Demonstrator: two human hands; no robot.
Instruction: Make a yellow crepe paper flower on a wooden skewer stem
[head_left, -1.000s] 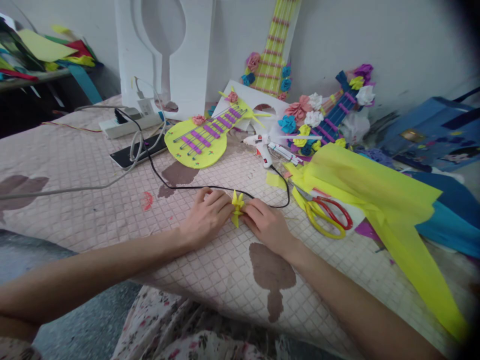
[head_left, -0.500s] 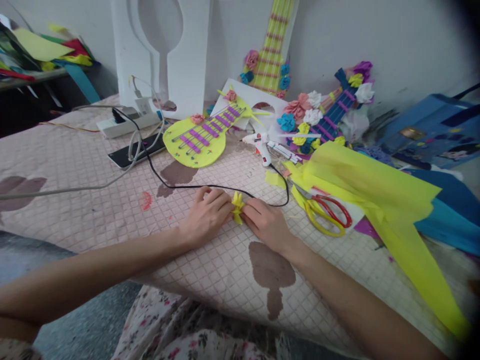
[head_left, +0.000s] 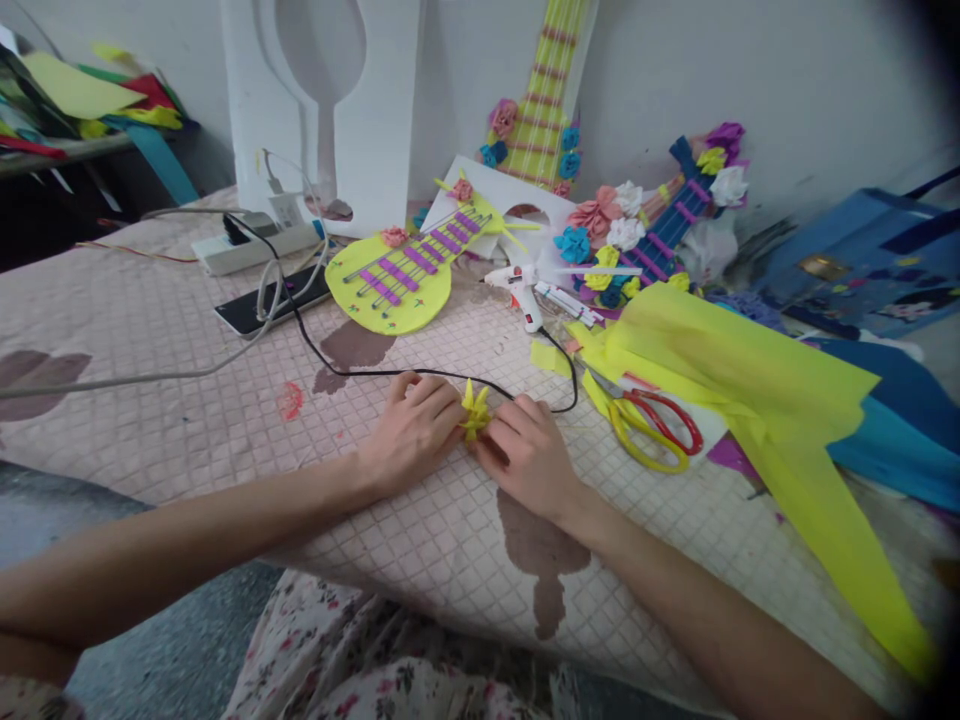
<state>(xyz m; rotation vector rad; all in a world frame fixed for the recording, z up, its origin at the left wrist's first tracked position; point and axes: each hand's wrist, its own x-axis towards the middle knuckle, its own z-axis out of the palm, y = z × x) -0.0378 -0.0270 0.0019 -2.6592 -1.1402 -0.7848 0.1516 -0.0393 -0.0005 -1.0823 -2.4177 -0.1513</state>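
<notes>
Beyond the near edge of the quilted, pale pink table (head_left: 412, 535), the right hand's (head_left: 531, 455) bent fingers touch, grip unclear, a small, spiky yellow paper-like piece (head_left: 474, 408). The left hand (head_left: 416, 430), equally close, pinches its opposite side; its longest points aim toward the far edge.

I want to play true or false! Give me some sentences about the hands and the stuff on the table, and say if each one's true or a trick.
1. The left hand and right hand are both at the spiky yellow piece. True.
2. The right hand holds the glue gun. False: the glue gun lies on the table.
3. The scissors are nearer the person than the glue gun. True.
4. The scissors have two blue handles. False: one is red, one yellow.
5. A black cord runs from the glue gun. True.
</notes>
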